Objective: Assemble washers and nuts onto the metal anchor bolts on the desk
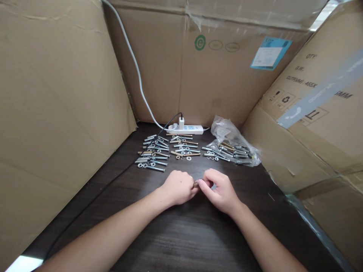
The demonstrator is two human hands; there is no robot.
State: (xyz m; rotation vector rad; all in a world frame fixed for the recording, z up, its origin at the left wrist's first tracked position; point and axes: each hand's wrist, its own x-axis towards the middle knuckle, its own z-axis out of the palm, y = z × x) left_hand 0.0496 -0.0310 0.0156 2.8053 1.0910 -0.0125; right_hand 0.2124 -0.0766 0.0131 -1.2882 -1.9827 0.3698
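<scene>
My left hand (180,187) is closed in a fist around a brass-coloured bolt (195,184), with only a short end of it showing. My right hand (219,190) meets it from the other side, thumb and forefinger pinched at that end. Whether a nut or washer sits between these fingertips is too small to tell. Beyond my hands lie rows of loose bolts (155,168), metal sleeves, nuts and washers (188,158), some silver and some brass-coloured. At the right, more bolts lie partly inside a clear plastic bag (227,130).
A white power strip (185,130) with a plugged-in charger stands at the back. Its black cable (104,190) runs across the left side of the dark table (176,241). Cardboard walls (65,94) enclose the left, back and right.
</scene>
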